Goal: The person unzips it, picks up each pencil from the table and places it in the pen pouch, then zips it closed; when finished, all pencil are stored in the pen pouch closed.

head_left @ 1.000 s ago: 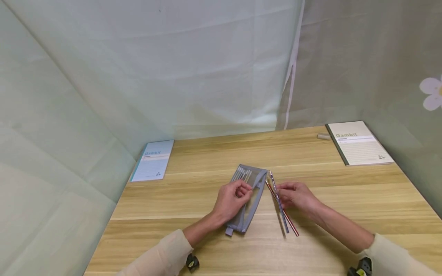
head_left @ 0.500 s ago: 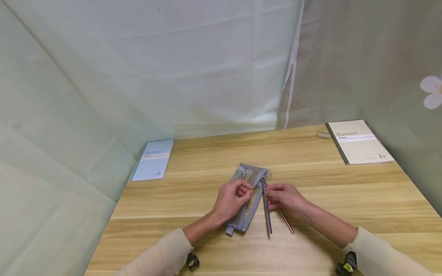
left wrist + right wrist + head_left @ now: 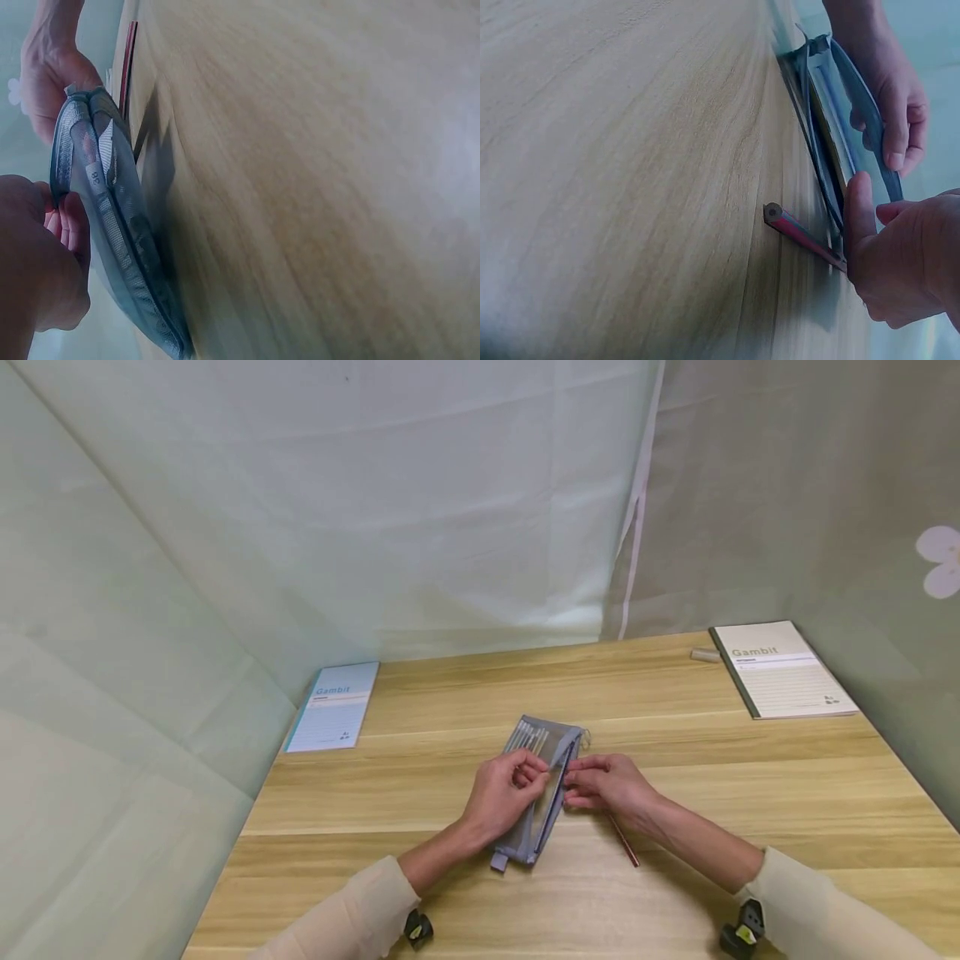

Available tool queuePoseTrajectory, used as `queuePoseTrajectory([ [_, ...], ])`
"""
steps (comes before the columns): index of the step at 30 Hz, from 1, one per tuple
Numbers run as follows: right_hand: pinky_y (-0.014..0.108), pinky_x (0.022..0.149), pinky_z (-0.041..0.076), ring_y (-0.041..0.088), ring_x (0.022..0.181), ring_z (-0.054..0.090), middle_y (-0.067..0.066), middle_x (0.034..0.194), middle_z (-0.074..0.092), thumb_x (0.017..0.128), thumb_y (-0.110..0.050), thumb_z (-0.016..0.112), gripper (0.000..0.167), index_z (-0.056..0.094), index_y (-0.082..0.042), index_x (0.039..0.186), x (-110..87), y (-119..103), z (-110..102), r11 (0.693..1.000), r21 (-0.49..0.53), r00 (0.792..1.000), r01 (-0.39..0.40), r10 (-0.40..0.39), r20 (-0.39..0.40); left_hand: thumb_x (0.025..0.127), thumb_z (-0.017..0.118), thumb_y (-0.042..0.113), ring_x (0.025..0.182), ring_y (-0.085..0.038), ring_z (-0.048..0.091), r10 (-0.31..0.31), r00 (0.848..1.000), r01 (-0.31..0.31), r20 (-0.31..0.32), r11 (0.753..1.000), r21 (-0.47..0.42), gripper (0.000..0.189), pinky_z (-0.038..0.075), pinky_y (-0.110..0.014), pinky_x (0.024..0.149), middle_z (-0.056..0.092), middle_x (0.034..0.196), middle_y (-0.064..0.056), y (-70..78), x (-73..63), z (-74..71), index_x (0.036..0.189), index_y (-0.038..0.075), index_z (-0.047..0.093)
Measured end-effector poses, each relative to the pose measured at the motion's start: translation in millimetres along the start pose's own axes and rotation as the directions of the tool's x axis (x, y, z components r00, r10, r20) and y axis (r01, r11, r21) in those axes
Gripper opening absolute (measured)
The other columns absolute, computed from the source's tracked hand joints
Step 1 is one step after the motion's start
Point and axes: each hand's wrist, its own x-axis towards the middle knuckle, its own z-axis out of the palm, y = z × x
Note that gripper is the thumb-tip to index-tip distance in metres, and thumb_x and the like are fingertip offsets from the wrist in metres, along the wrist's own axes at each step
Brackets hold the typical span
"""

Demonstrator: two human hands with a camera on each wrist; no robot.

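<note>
A grey mesh pencil case (image 3: 516,842) lies slanted on the table, its zip side spread open to the right. Several pale, slim sticks show through its mesh at the upper end. My left hand (image 3: 510,789) pinches the upper edge of the opening between thumb and fingers. At the other side of the mouth, my right hand (image 3: 611,787) has its fingertips on a dark blue pencil (image 3: 557,797), which lies lengthwise along the opening. Part of that pencil is hidden by the case edge and fingers. Beneath the right hand a red pencil (image 3: 804,235) rests on the table, partly covered.
A blue-edged notebook (image 3: 332,707) lies at the back left of the wooden table (image 3: 450,710). Toward the back right are a dark-spined notebook (image 3: 783,672) and a small beige block (image 3: 705,655). Fabric walls stand behind and beside the table.
My right hand has moved left, bringing the blue pencil from beside the case into its opening. The red pencil stays on the table. My left hand keeps its pinch on the case edge.
</note>
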Motion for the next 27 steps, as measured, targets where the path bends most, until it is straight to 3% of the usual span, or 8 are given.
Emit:
queuePoseTrajectory([
  [6,0.032,0.079,0.063,0.020,0.081,0.075,0.028,0.111,0.072,0.102,0.012,0.055,0.036,0.048,0.024,0.135,-1.3,-2,-1,1.000,0.000,1.000,0.022,-0.022,0.017,0.093,0.079,0.005,0.071,-0.003,0.066,0.001,1.000,-0.001,-0.003,1.000,0.009,0.009,0.057,-0.022,0.066,0.074,0.083,0.006,0.0,0.1,0.5,0.096,0.012,0.076],
  [12,0.031,0.067,0.063,0.019,0.073,0.070,0.024,0.105,0.073,0.102,0.008,0.060,0.033,0.054,0.022,0.132,-7.9,-4,-5,0.979,-0.174,0.993,0.109,-0.114,-0.020,0.093,0.080,0.005,0.072,-0.003,0.066,-0.005,1.000,0.005,-0.005,1.000,0.013,0.009,0.057,-0.022,0.066,0.074,0.083,0.006,0.8,0.4,1.2,0.096,0.013,0.076],
  [16,0.031,0.064,0.061,0.021,0.075,0.068,0.023,0.104,0.071,0.100,0.006,0.066,0.031,0.061,0.017,0.128,-11.6,-4,-12,0.933,-0.323,0.981,0.158,-0.186,-0.057,0.093,0.080,0.006,0.071,-0.003,0.066,-0.011,1.000,0.011,-0.004,1.000,0.013,0.008,0.057,-0.022,0.066,0.074,0.083,0.006,1.0,0.5,1.4,0.096,0.012,0.076],
  [21,0.032,0.063,0.060,0.026,0.083,0.070,0.019,0.107,0.073,0.097,0.001,0.073,0.030,0.066,0.011,0.125,-14.0,-1,-23,0.851,-0.490,0.963,0.187,-0.258,-0.081,0.094,0.080,0.008,0.071,-0.003,0.065,-0.010,1.000,0.010,-0.006,1.000,0.006,0.005,0.057,-0.022,0.065,0.073,0.083,0.006,1.3,0.0,1.5,0.096,0.010,0.076],
  [27,0.030,0.063,0.060,0.024,0.086,0.071,0.012,0.102,0.072,0.094,-0.003,0.078,0.030,0.069,0.007,0.120,-17.4,3,-31,0.778,-0.592,0.945,0.210,-0.317,-0.082,0.094,0.079,0.008,0.071,-0.003,0.065,-0.011,1.000,0.011,-0.006,1.000,0.003,0.004,0.057,-0.022,0.065,0.073,0.083,0.005,1.7,0.0,1.7,0.097,0.009,0.077],
])
